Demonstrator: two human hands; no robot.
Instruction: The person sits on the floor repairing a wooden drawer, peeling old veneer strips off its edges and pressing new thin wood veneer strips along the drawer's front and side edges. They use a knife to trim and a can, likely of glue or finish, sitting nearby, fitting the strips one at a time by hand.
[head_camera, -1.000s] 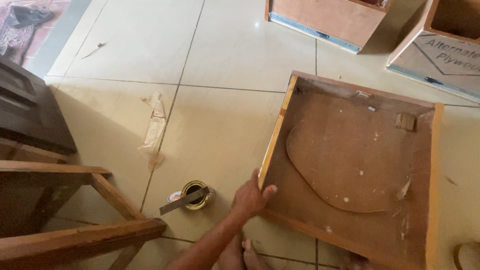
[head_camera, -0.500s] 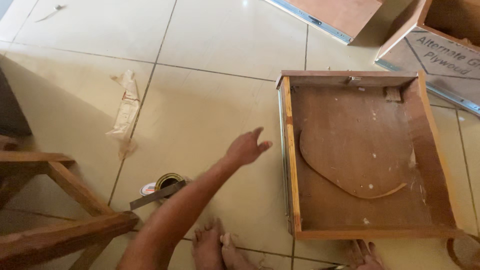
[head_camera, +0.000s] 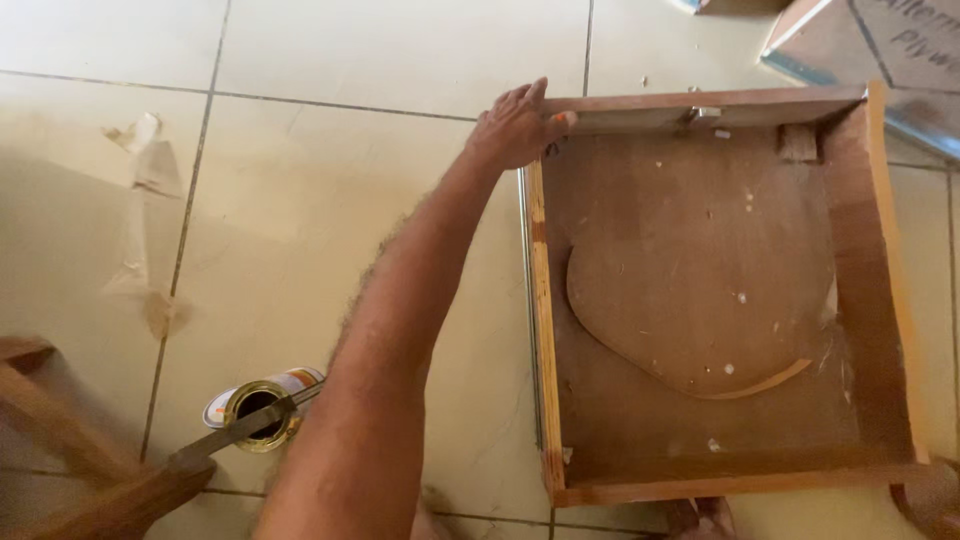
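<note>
We see the left hand (head_camera: 518, 128) reaching out to the far left corner of the wooden drawer (head_camera: 540, 330), fingers curled over the corner and clamped on its rim, thumb on the far wall. The drawer lies flat on the tiled floor (head_camera: 380, 60), open side up, at about three o'clock from the forearm. At about eight o'clock stands an open tin (head_camera: 258, 405) with a blade (head_camera: 225, 440) resting across it.

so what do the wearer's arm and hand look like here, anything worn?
One arm shows, which side is unclear. The forearm is bare to the frame edge: no sleeve, watch or band. The hand is ungloved, no ring visible. Fine hair runs along the forearm's edge. The other hand is out of view.
</note>
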